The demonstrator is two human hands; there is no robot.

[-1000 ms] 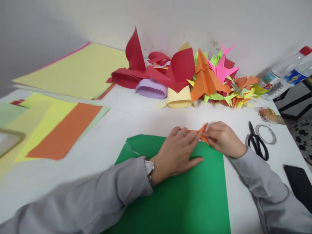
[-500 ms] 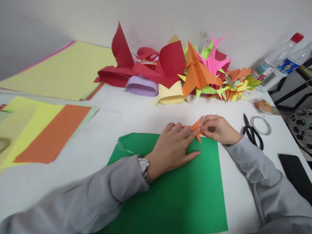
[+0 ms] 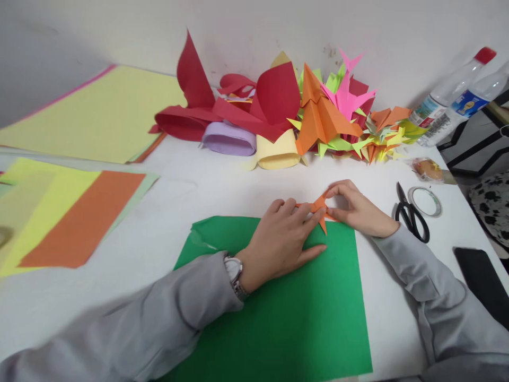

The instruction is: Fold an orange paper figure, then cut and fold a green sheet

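Origami (image 3: 319, 202) lies under left hand (image 3: 280, 244), grip spread flat; right hand (image 3: 353, 208) touches origami edge, thumb and finger parted.

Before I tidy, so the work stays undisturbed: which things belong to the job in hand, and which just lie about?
Likely in the job:
orange folded paper, partly under the left hand, at the right hand
green sheet, beneath the left hand

Apparently just lying about:
black scissors
tape roll
red-capped bottle
flat black object

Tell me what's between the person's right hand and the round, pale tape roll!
In the head view, a pair of black-handled scissors lies between the right hand and the tape roll.
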